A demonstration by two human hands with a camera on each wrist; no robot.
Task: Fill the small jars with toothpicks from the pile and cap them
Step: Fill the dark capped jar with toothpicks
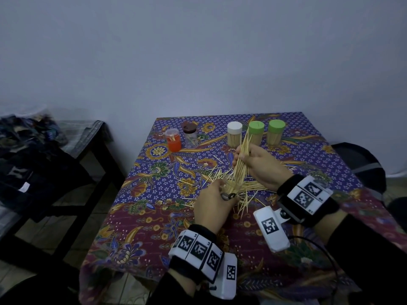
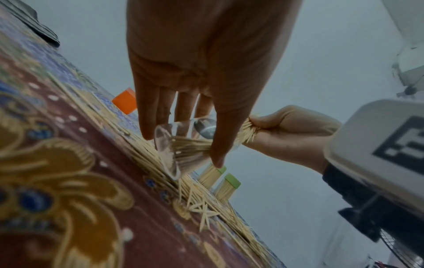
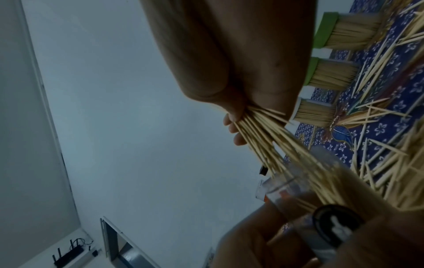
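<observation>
Now right hand [image 1: 258,162] gripping toothpick bundle [image 1: 241,159], lower tips entering clear jar [image 1: 231,186]; left hand [image 1: 212,205] gripping jar lower-left of it, centre frame.

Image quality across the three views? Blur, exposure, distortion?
Head view: dim, bluish, wide-angle bowing at the edges, the capped jars sharp. Left wrist view: near tablecloth soft, left hand underexposed. Right wrist view: toothpick bundle and clear jar smeared by blur, right hand dark.

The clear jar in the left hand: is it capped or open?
Open: the clear jar has no cap, and the toothpick bundle enters its mouth.
</observation>
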